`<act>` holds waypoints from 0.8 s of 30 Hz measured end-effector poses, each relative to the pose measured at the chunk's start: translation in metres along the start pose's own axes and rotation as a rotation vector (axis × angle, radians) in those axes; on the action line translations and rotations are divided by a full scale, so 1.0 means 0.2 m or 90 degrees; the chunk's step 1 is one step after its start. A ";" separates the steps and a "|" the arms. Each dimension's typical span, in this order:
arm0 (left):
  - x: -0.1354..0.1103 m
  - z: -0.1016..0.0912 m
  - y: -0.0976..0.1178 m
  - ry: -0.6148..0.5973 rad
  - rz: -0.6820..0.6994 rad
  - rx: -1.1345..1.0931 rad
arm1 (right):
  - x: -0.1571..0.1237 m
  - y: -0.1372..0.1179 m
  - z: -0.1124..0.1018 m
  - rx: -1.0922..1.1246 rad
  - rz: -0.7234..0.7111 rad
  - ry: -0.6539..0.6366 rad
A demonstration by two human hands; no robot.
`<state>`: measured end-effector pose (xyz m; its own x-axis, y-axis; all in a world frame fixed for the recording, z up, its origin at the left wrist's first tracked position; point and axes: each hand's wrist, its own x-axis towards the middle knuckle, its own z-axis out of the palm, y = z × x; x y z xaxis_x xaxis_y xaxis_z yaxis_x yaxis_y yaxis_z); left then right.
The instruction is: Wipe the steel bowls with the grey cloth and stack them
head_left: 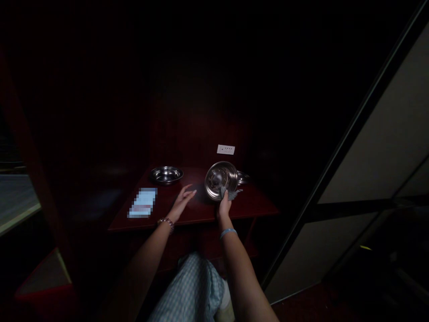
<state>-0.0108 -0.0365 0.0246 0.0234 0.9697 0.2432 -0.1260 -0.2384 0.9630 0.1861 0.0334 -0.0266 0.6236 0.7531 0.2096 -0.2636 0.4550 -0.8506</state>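
Steel bowl [218, 177] tilts mouth-first toward the camera, right hand [224, 207] gripping it and cloth [236, 194], left hand [181, 201] empty, spread.

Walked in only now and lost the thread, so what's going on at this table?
A person's right hand holds a deep metal bowl tilted, its inside facing the person, with a grey cloth at the rim under the thumb. The left hand is open and holds nothing. On the dark red table, a shallow metal dish sits toward the back left, and more metalware shows partly hidden behind the bowl.
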 end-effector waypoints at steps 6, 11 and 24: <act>0.00 0.00 0.01 -0.002 0.005 -0.006 | -0.03 -0.05 0.01 0.009 0.020 -0.011; 0.01 0.02 -0.01 -0.010 -0.016 -0.013 | -0.07 -0.09 0.03 -0.012 0.038 -0.069; 0.06 0.02 -0.09 0.053 -0.001 0.020 | -0.16 -0.16 0.03 -0.182 -0.008 -0.229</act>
<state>-0.0048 -0.0200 0.0101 -0.0588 0.9708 0.2324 -0.0950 -0.2372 0.9668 0.1698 -0.0029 -0.0022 0.3168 0.8886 0.3318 -0.0118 0.3535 -0.9354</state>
